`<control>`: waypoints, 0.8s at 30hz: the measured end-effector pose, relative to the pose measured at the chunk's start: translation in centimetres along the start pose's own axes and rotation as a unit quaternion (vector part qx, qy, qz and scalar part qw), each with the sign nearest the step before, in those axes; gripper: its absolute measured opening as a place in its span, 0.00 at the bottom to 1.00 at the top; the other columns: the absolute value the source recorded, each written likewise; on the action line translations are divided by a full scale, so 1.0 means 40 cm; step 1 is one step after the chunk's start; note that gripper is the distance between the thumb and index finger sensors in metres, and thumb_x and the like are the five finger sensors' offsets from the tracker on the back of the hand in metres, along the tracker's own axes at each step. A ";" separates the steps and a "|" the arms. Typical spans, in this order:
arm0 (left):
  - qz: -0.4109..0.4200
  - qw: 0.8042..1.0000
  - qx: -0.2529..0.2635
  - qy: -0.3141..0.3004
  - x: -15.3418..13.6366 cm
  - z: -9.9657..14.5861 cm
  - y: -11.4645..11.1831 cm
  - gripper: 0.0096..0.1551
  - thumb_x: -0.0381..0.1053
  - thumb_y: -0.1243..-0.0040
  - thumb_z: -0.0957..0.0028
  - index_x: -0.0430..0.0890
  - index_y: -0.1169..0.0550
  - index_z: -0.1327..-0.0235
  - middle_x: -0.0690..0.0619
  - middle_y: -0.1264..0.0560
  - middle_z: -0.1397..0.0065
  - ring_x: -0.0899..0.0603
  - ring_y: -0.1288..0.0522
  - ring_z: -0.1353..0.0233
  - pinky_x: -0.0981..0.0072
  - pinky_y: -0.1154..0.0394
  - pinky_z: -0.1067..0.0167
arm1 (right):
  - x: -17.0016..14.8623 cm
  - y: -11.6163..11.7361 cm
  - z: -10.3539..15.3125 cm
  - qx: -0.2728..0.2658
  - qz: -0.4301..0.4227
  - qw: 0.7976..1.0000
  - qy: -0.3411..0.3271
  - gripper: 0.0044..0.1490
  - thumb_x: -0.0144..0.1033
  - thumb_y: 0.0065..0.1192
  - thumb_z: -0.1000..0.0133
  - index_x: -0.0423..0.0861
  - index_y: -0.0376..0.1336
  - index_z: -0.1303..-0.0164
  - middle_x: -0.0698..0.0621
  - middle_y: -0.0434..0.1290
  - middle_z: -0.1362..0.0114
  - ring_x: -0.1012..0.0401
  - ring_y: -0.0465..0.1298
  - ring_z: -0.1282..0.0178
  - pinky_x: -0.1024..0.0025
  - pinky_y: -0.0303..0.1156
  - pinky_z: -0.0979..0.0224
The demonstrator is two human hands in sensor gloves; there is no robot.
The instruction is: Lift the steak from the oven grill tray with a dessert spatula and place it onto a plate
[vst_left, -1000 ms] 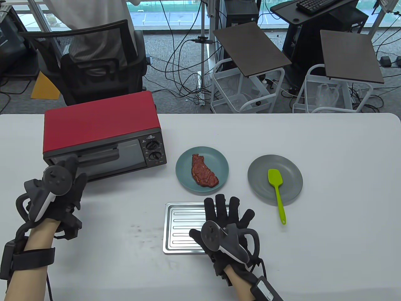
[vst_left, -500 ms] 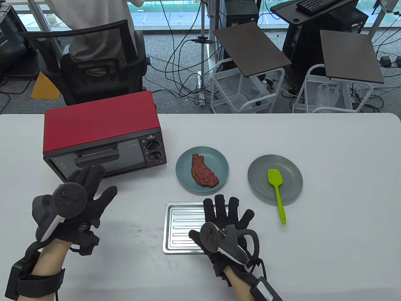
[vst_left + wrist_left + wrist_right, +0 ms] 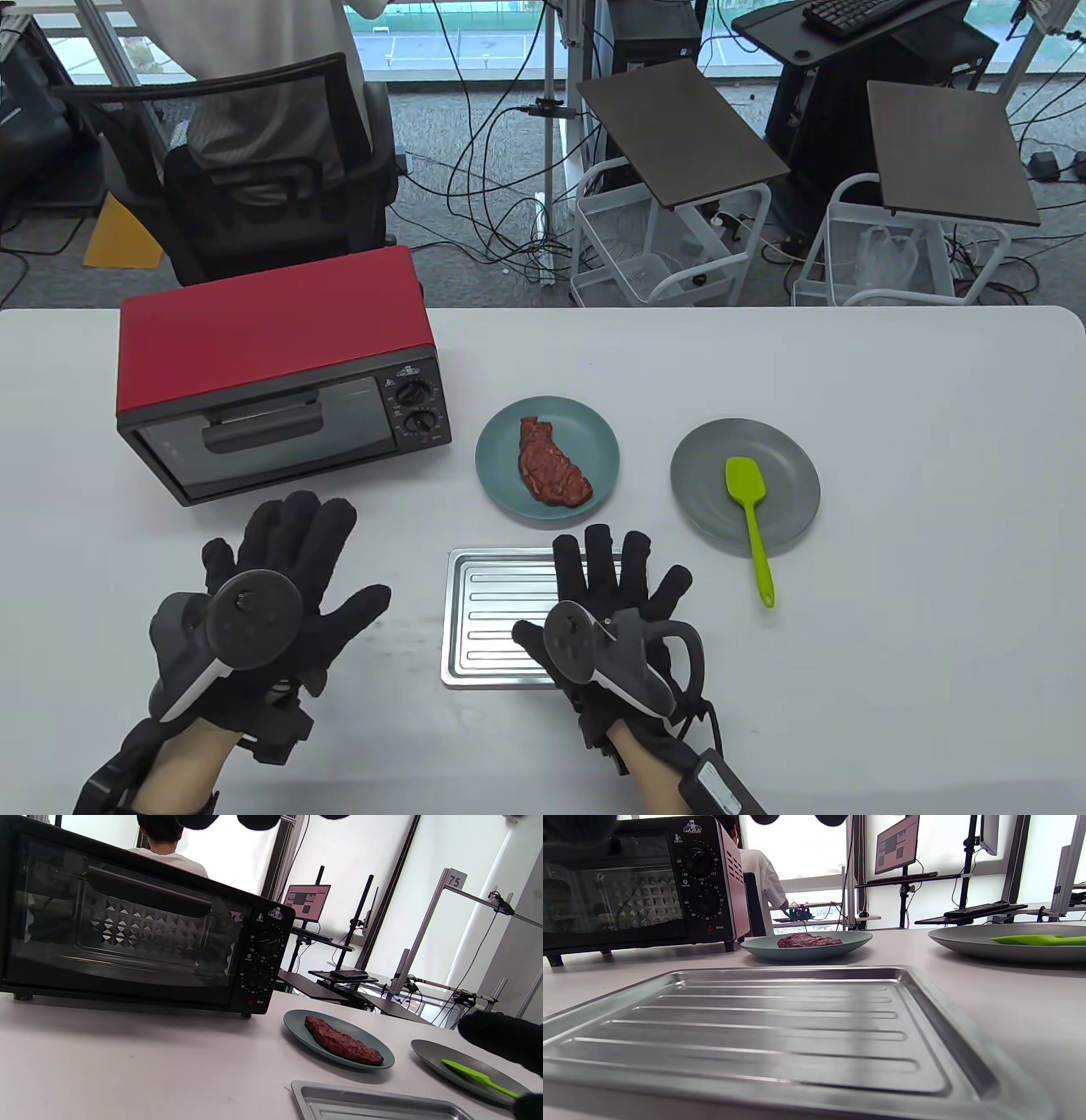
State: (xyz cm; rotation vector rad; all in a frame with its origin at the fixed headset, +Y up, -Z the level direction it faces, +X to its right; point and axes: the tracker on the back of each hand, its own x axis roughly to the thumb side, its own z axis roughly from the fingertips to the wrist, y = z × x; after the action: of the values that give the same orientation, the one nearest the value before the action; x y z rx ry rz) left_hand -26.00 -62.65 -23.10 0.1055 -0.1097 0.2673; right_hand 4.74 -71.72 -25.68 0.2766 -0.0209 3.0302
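Observation:
A brown steak (image 3: 551, 463) (image 3: 342, 1043) (image 3: 807, 940) lies on a teal plate (image 3: 501, 441) (image 3: 297, 1024) (image 3: 852, 938). A green dessert spatula (image 3: 750, 518) (image 3: 475, 1077) (image 3: 1037, 939) rests on a grey plate (image 3: 708, 458) (image 3: 428, 1054) (image 3: 967, 942), its handle over the near rim. The steel grill tray (image 3: 492, 620) (image 3: 365, 1105) (image 3: 780, 1027) holds nothing. My right hand (image 3: 615, 586) lies flat with straight fingers on the tray's right part. My left hand (image 3: 284, 560) is spread flat on the table, left of the tray, holding nothing.
A red toaster oven (image 3: 271, 365) (image 3: 135, 929) (image 3: 645, 882) with its door closed stands at the back left of the white table (image 3: 916, 594). Behind the table are a chair (image 3: 246, 178) with a person, carts and cables.
My left hand has left the oven door handle, moved right and nearer, and spread flat on the table. The right hand stayed on the tray.

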 end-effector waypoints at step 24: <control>-0.085 0.995 -0.056 -0.003 -0.007 0.009 -0.175 0.65 0.96 0.59 0.69 0.71 0.67 0.25 0.56 0.74 0.13 0.32 0.72 0.12 0.15 0.63 0.30 | 0.003 -0.001 0.003 -0.003 0.010 1.000 -0.007 0.66 0.81 0.42 0.48 0.49 0.31 0.14 0.40 0.31 0.11 0.32 0.31 0.17 0.14 0.35 0.31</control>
State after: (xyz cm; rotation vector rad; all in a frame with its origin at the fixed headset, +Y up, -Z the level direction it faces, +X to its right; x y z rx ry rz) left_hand -24.42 -69.47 -23.39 0.0033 -0.1204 0.0899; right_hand 4.63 -71.69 -25.55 0.2985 -0.0351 3.0468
